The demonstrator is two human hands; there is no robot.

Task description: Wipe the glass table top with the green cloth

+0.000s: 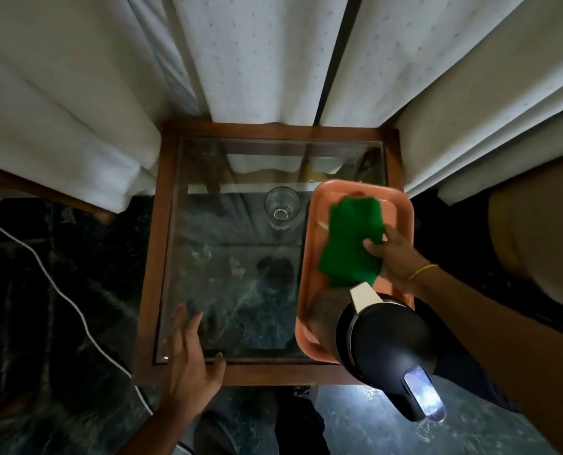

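Observation:
A square glass table top [234, 274] sits in a brown wooden frame [149, 257]. A folded green cloth [350, 241] hangs over the orange tray [309, 257] on the table's right side. My right hand [391, 254] pinches the cloth's right edge with thumb and fingers. My left hand [191, 359] rests flat with fingers spread on the near left corner of the glass, holding nothing.
A clear drinking glass [281, 208] stands on the glass near the tray's far left corner. A black electric kettle [385, 339] stands on the tray's near end. White curtains [257, 60] hang behind the table. A white cable [73, 307] crosses the dark floor at left.

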